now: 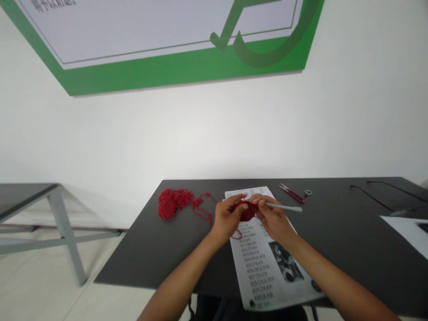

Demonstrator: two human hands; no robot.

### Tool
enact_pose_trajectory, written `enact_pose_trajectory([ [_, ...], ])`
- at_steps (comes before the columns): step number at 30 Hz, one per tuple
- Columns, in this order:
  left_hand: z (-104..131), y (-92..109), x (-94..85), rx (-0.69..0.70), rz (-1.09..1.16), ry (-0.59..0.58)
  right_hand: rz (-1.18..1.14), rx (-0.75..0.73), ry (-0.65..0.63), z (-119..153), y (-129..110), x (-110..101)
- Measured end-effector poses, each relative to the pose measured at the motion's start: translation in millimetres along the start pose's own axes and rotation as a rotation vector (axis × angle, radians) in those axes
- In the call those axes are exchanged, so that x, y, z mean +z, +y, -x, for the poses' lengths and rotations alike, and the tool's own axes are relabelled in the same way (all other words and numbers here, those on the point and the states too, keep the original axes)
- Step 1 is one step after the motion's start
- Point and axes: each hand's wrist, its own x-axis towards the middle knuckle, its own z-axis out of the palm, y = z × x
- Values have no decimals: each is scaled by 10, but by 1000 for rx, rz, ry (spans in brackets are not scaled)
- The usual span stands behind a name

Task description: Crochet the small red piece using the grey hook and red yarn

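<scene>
My left hand (228, 217) pinches a small round piece of dark red crochet (248, 213) between thumb and fingers. My right hand (271, 219) grips a crochet hook (287, 207) with a pale grey handle that points out to the right. The hook's tip is hidden at the edge of the crochet piece, where both hands meet. From the work, red yarn (202, 209) trails left across the table to a red yarn ball (167, 204), partly unwound. Beneath my hands lies a printed pattern sheet (249, 267) with rows of text and a dark photo.
Red-handled thread snips (292, 194) and a small metal ring (308, 193) lie beyond my right hand. Eyeglasses (397, 209) and another paper (409, 229) are at the right of the dark table (150, 254). A second table (26, 198) stands to the left; a white wall is behind.
</scene>
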Motion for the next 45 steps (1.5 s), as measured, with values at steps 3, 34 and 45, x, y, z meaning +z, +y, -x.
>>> enact_pose_trajectory([
  [3,34,22,3,72,-112,-2,277,-132,-10,20,-38,2],
  [34,15,166,-44,-353,780,-103,477,-289,-199,84,-325,-64],
  [45,22,169,-79,-366,856,-190,376,-165,-170,153,-325,-41],
])
